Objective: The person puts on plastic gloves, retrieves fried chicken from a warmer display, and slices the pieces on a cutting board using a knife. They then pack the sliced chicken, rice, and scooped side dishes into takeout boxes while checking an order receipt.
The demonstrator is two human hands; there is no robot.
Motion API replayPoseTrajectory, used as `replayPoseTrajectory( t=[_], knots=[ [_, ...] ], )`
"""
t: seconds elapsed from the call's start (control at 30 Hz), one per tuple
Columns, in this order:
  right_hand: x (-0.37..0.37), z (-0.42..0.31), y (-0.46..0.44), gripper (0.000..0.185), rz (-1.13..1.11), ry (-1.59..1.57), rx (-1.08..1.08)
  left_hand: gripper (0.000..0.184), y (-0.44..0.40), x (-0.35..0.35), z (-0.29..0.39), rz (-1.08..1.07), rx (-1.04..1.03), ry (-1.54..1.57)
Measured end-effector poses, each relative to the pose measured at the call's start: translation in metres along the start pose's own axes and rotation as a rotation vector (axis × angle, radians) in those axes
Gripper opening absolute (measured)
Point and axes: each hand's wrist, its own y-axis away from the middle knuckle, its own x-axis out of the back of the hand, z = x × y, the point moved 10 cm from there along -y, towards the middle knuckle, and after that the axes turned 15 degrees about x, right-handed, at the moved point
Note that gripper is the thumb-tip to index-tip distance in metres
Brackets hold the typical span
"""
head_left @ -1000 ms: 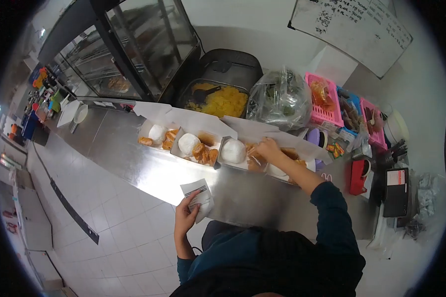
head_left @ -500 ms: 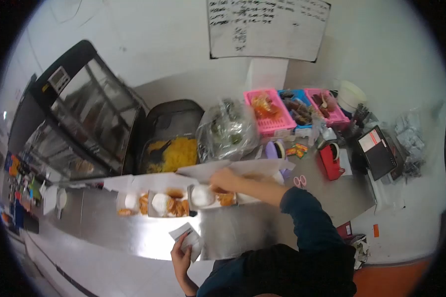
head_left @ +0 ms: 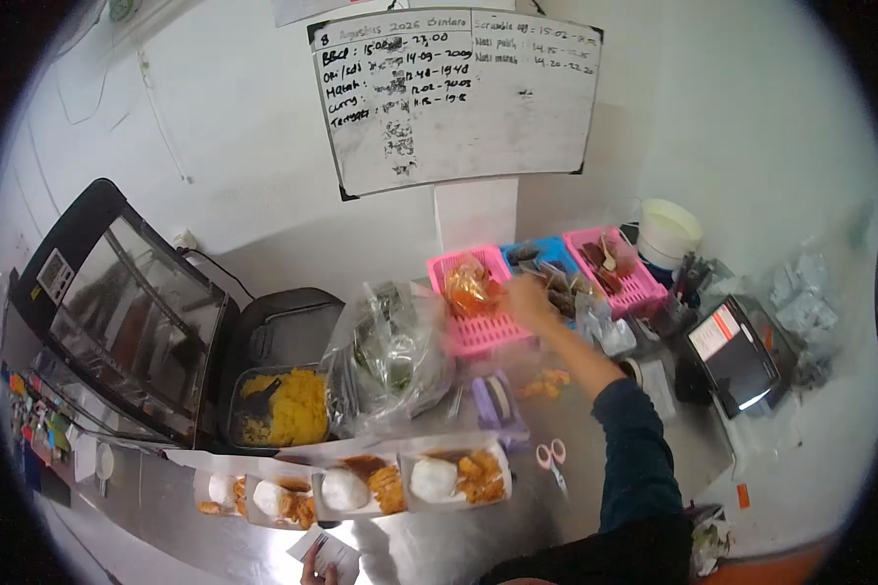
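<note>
My left hand (head_left: 314, 570), at the bottom of the view, is closed on a white paper slip (head_left: 334, 556); part of the hand lies beyond the frame edge. My right hand (head_left: 529, 300) is stretched over the right side of a pink basket (head_left: 478, 336) of orange sauce packets (head_left: 472, 291), beside a blue basket (head_left: 546, 255) of dark packets. Motion blurs its fingers, so whether they hold anything does not show. Several open food boxes (head_left: 412, 499) stand in a row, with white rice (head_left: 433, 479) and fried pieces (head_left: 480, 476) in them.
Behind the boxes are a tray of yellow scrambled egg (head_left: 298, 408) and a large plastic bag of greens (head_left: 385, 356). A purple tape dispenser (head_left: 499, 402) and scissors (head_left: 553, 462) lie right of the boxes. A glass display warmer (head_left: 127, 322) stands left, a screen device (head_left: 737, 356) right.
My right hand has gone from the boxes to the baskets at the back. The view has tilted up, and the rightmost box now shows uncovered. The paper slip stays in my left hand.
</note>
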Motion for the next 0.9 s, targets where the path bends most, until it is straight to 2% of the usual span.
replayPoseTrajectory(
  t=[0.03,0.07,0.13,0.23,0.27,0.3,0.33,0.37,0.4,0.43,0.47,0.53,0.63,0.7,0.8,0.87,0.9],
  knots=[
    [-0.028,0.06,-0.003,0.011,0.043,0.318,0.06,0.039,0.0,-0.01,0.005,0.028,0.005,-0.007],
    [-0.038,0.102,0.001,0.013,0.134,0.254,0.056,0.039,0.003,-0.018,0.007,0.056,0.004,-0.017],
    [-0.043,0.143,0.005,0.012,0.026,0.434,-0.137,0.04,0.009,-0.028,0.011,0.115,0.001,-0.039],
    [-0.062,0.178,0.006,0.013,-0.045,0.616,-0.206,0.041,0.022,-0.033,0.018,0.221,-0.031,-0.082],
    [-0.088,0.224,0.007,0.015,-0.14,0.54,-0.378,0.041,0.031,-0.031,0.019,0.259,-0.028,-0.086],
    [-0.088,0.227,0.005,0.016,-0.137,0.486,-0.357,0.041,0.035,-0.032,0.016,0.259,0.013,-0.06],
    [-0.08,0.229,0.005,0.019,-0.036,0.5,-0.358,0.042,0.039,-0.028,0.017,0.267,0.052,-0.032],
    [-0.059,0.203,0.004,0.023,0.289,0.597,-0.128,0.042,0.045,-0.024,0.015,0.281,0.069,0.056],
    [-0.039,0.191,-0.005,0.032,0.218,0.177,-0.234,0.042,0.045,-0.018,0.002,0.269,0.097,0.081],
    [-0.045,0.206,-0.015,0.037,0.347,0.152,-0.088,0.041,0.048,-0.011,-0.002,0.288,0.097,0.092],
    [-0.027,0.187,-0.016,0.038,0.551,0.101,0.045,0.041,0.052,-0.006,0.01,0.299,0.006,0.001],
    [-0.031,0.171,-0.035,0.031,0.332,-0.303,-0.034,0.045,0.055,0.011,-0.002,0.352,-0.003,0.082],
    [-0.023,0.093,-0.048,0.028,0.226,-0.719,0.094,0.052,0.055,0.04,-0.002,0.417,-0.029,0.133],
    [-0.003,-0.035,-0.037,0.029,0.131,-0.934,-0.052,0.052,0.053,0.059,-0.001,0.435,-0.068,0.169],
    [-0.042,-0.228,-0.008,0.03,-0.417,-1.342,-0.103,0.052,0.043,0.09,-0.003,0.397,-0.085,0.264],
    [-0.081,-0.34,0.005,0.021,-0.666,-1.419,0.053,0.052,0.029,0.113,-0.01,0.356,-0.112,0.298],
    [-0.094,-0.393,0.014,0.017,-0.782,-1.513,-0.001,0.052,0.024,0.125,-0.011,0.345,-0.126,0.289]
  ],
)
